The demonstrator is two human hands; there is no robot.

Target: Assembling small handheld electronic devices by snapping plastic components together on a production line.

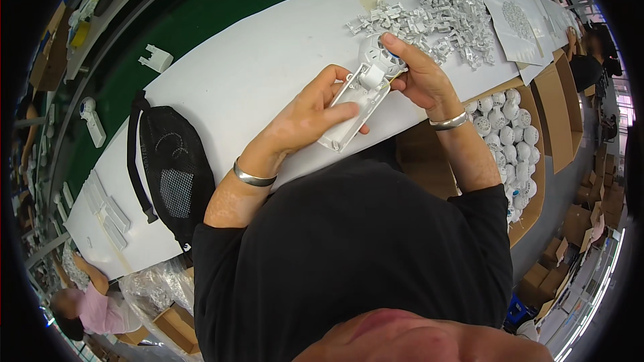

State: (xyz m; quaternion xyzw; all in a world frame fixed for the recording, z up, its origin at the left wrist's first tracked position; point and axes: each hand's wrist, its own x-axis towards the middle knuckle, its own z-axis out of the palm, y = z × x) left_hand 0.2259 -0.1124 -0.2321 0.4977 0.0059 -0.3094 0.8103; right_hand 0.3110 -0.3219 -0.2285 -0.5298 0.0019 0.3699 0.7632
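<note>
Over the white worktable (268, 47), my left hand (298, 117) grips a long, shallow white plastic housing (345, 131), its thumb pressing on the open inner side. At the far end of the housing is a round white vented head (377, 60), with a bit of blue near my right fingertips. My right hand (429, 80) is closed around this head, thumb on top and fingers beneath. The two parts touch; whether they are fastened together I cannot tell. A thin yellowish strand shows beside the right fingers.
Small white plastic parts (456, 17) lie heaped beyond my right hand. A cardboard box (537, 194) of round white heads stands at right. A black mesh bag (174, 167) and flat white housings (107, 211) lie at left. Co-workers (100, 305) sit at both ends.
</note>
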